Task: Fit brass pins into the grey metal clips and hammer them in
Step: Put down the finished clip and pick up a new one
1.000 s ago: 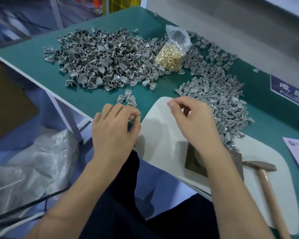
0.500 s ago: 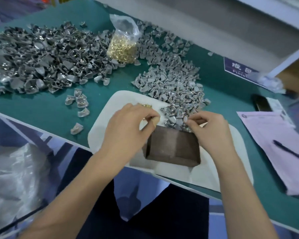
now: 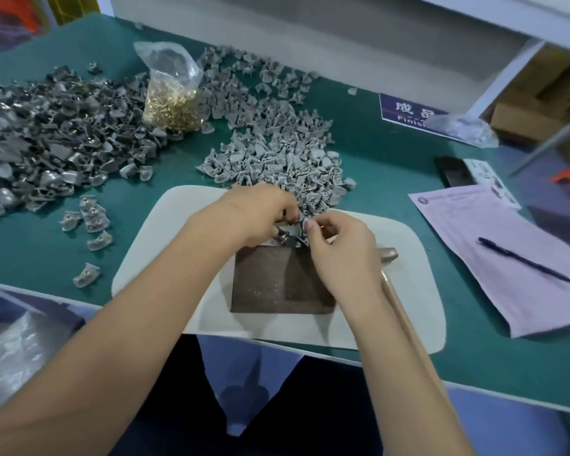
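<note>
A grey clip sits between the two hands of the person, just above the far edge of the dark metal block. The left hand has its fingers curled down around the clip from the left side and holds it. The right hand pinches at the clip from the right with thumb and first finger; I cannot tell if a pin is between these fingertips, it is too small and blurred.

The block lies on a white mat, and the mat lies on the green table. A hammer rests on the mat just beside the right wrist, its head near the right edge of the block and its wooden handle going under the right forearm.

Behind the hands, a heap of lighter grey clips reaches onto the far edge of the mat. A bigger, darker heap of clips covers the left part of the table. Between the two heaps stands a clear plastic bag of brass pins. A few single clips lie apart to the left of the mat.

To the right there is a pink paper sheet with a dark pen on it, and further back a blue sign.
</note>
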